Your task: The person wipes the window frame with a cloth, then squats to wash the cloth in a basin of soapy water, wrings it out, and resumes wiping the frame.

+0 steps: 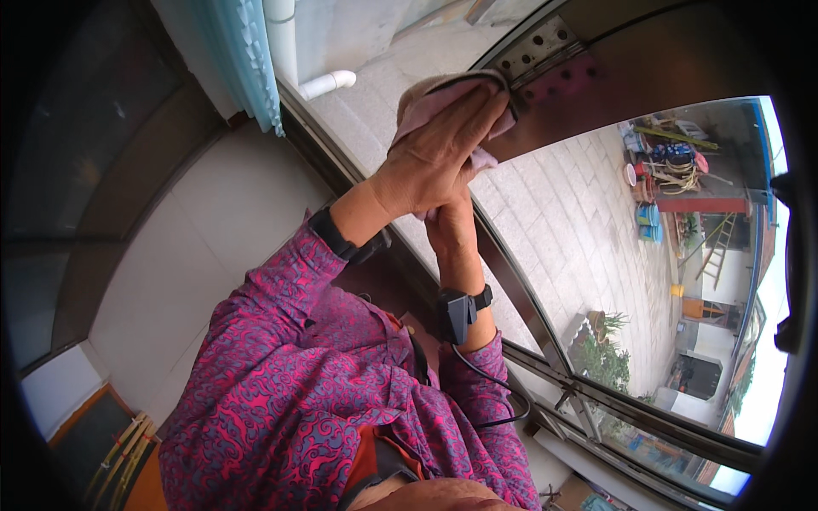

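Pale-pink cloth [430, 104], magenta-and-grey swirl-patterned shirt [281, 383], light-blue curtain [234, 51]

Up and left of the grip [430, 162] hangs a blue curtain [241, 55], a white pipe [284, 43] just beside it. Right of the grip are blue buckets [649, 228] and a ladder [714, 248]; lower right, a plant [607, 362]; far lower left, yellow sticks [122, 451].

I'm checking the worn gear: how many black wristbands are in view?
2: one wristband around the left wrist, the other around the right wrist. No others are visible.

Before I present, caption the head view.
Left hand gripping pink cloth, right hand partly hidden, dark panel and paved yard beyond.
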`<move>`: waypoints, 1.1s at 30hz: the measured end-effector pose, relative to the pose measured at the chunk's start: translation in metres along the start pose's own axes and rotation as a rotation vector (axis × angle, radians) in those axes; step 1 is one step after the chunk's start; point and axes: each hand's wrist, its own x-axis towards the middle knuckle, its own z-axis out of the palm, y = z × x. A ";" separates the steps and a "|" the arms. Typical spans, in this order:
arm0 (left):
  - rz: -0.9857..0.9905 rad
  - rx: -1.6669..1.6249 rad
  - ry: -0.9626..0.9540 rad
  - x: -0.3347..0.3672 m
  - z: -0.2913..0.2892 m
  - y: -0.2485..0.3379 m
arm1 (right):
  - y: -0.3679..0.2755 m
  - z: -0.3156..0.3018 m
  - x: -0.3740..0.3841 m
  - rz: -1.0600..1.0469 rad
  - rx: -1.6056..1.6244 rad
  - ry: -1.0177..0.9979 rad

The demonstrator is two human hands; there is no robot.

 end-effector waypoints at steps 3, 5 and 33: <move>0.043 0.012 -0.085 -0.007 -0.005 0.003 | 0.005 0.001 -0.004 0.105 -0.077 0.111; 0.038 0.020 -0.072 -0.008 -0.005 0.003 | 0.009 0.003 -0.005 0.090 -0.032 0.118; 0.093 -0.032 -0.037 0.017 0.016 0.054 | -0.034 -0.009 -0.050 -0.144 -0.053 0.163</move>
